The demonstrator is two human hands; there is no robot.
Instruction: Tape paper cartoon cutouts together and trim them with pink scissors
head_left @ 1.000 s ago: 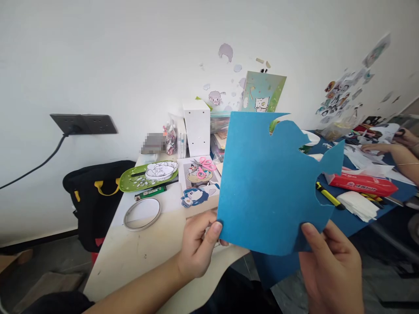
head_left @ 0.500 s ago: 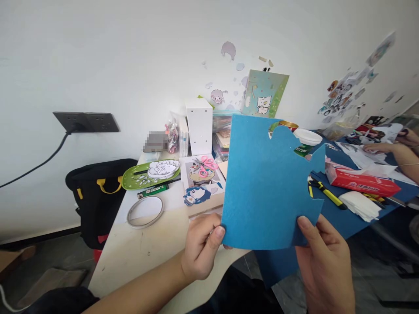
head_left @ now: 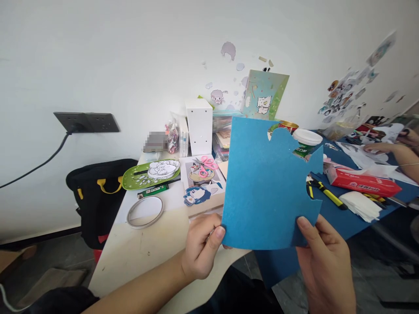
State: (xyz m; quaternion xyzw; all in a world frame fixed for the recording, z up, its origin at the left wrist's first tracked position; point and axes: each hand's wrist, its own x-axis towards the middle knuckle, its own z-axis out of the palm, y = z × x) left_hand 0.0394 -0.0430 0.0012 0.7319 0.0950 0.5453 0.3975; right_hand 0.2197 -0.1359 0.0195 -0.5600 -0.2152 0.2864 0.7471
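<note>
Both of my hands hold up a blue felt sheet (head_left: 266,187) in front of me. Curved pieces are cut out of its right edge. My left hand (head_left: 202,246) pinches the sheet's lower left corner between thumb and fingers. At the lower right edge, my right hand (head_left: 324,261) grips it with the thumb on the front face. The sheet hides part of the table behind it.
A white table (head_left: 144,248) carries a tape ring (head_left: 145,211), a green tray (head_left: 137,179) with paper cutouts, pink scissors (head_left: 205,163), cartoon pictures and a white box (head_left: 199,124). On the blue table (head_left: 347,220) lie a red tissue pack (head_left: 363,184), a yellow knife (head_left: 327,194) and tissues. Another person's arm (head_left: 397,152) rests at the far right. A black bag (head_left: 98,192) stands left.
The blue sheet has turned a little in my hands and its right edge has drawn in toward the left. The view has shifted slightly. My grips stay the same.
</note>
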